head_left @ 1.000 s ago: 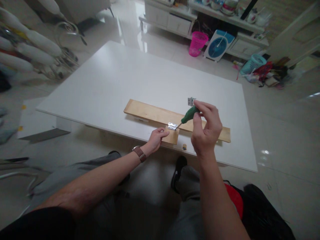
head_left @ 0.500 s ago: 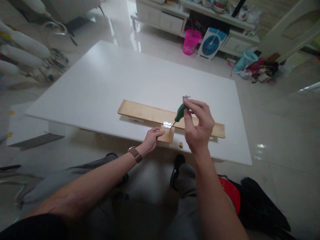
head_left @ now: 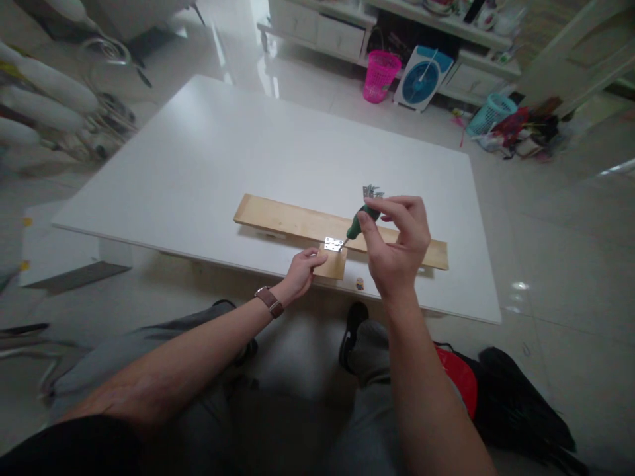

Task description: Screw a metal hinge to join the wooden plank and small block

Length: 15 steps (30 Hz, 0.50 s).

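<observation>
My right hand (head_left: 401,244) grips the handle of a green screwdriver (head_left: 355,226), tilted so its tip meets the lower leaf of a silver hinge (head_left: 333,244). That hinge lies across a small wooden piece (head_left: 333,266) and the near edge of a long wooden board (head_left: 288,218). With thumb on top, my left hand (head_left: 302,270) pinches the small piece at its left side. Beyond my right fingers, a cluster of metal hinges (head_left: 371,192) rests on the table. Any screw under the tip is too small to make out.
The white table (head_left: 208,145) carries all of this, its front edge close to my legs. A small minion figure (head_left: 360,283) lies near that edge. On the floor beyond stand a pink basket (head_left: 381,76), a blue-and-white fan (head_left: 421,78) and a teal basket (head_left: 491,114).
My right fingers have shifted around the screwdriver handle, and more of the hinge cluster shows behind them. The view has moved slightly. My left hand stays on the small piece.
</observation>
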### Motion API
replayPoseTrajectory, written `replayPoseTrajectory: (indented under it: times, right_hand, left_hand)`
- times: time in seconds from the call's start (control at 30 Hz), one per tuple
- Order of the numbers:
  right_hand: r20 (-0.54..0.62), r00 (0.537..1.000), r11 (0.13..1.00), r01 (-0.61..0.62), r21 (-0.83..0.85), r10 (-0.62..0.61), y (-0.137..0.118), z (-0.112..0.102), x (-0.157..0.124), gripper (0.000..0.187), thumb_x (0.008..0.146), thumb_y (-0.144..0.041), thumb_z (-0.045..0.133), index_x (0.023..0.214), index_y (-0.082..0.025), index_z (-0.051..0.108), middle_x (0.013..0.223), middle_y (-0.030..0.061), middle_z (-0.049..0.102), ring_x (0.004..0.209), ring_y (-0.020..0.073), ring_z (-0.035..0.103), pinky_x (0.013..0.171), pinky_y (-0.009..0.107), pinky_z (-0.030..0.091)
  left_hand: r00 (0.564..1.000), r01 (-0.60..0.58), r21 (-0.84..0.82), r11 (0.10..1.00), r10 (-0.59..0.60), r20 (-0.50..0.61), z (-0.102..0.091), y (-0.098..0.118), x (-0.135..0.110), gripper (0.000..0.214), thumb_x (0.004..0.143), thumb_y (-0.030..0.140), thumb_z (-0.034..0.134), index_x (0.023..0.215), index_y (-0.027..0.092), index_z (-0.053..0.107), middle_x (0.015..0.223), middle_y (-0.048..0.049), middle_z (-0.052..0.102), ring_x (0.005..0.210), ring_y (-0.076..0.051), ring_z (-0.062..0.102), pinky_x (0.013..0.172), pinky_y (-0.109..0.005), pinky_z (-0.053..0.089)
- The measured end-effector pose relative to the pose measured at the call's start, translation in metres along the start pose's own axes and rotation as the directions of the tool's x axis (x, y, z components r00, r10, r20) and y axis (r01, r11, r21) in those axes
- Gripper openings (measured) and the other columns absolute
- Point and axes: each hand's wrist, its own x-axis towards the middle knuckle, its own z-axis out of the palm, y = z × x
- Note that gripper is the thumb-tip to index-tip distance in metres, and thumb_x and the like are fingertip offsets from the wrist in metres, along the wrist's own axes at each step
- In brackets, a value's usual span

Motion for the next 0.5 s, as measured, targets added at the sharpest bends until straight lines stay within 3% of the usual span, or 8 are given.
replayPoseTrajectory:
  times: [0.07,0.27,0.5]
  right_hand:
    - [-0.01,1.0,1.0,0.005,-0.002,-0.005,0.0004,0.0,-0.0001,0.015,0.099,-0.03,0.072,0.113,-0.029,0.078,0.107,0.0034,0.069,0.102,0.0206,0.07,0.088,0.042,0.064]
    - [0.049,0.998,0.997,0.031,0.068,-0.035,-0.0004,-0.0007,-0.0002,0.029,0.103,-0.019,0.055,0.123,-0.029,0.075,0.12,0.0069,0.076,0.116,0.0237,0.072,0.091,0.045,0.065]
    - [-0.02,0.999,0.999,0.046,0.025,-0.045,-0.0006,0.0005,0.0004,0.014,0.099,-0.028,0.07,0.113,-0.027,0.075,0.103,0.0029,0.068,0.098,0.0185,0.07,0.077,0.035,0.062]
  left_hand:
    - [1.0,0.002,-0.002,1.0,-0.002,0.003,0.0003,0.0001,-0.0002,0.042,0.052,0.038,0.104,0.076,0.019,0.075,0.084,-0.0029,0.077,0.083,-0.02,0.069,0.081,-0.034,0.054]
    - [1.0,0.018,-0.011,1.0,-0.018,0.004,0.0014,0.001,-0.0011,0.043,0.051,0.037,0.104,0.075,0.019,0.075,0.083,-0.0025,0.078,0.082,-0.021,0.069,0.08,-0.035,0.056]
    - [1.0,-0.008,-0.009,1.0,0.008,0.009,0.0014,0.0002,-0.0014,0.042,0.052,0.037,0.104,0.078,0.018,0.077,0.086,-0.0041,0.079,0.085,-0.021,0.07,0.084,-0.034,0.054]
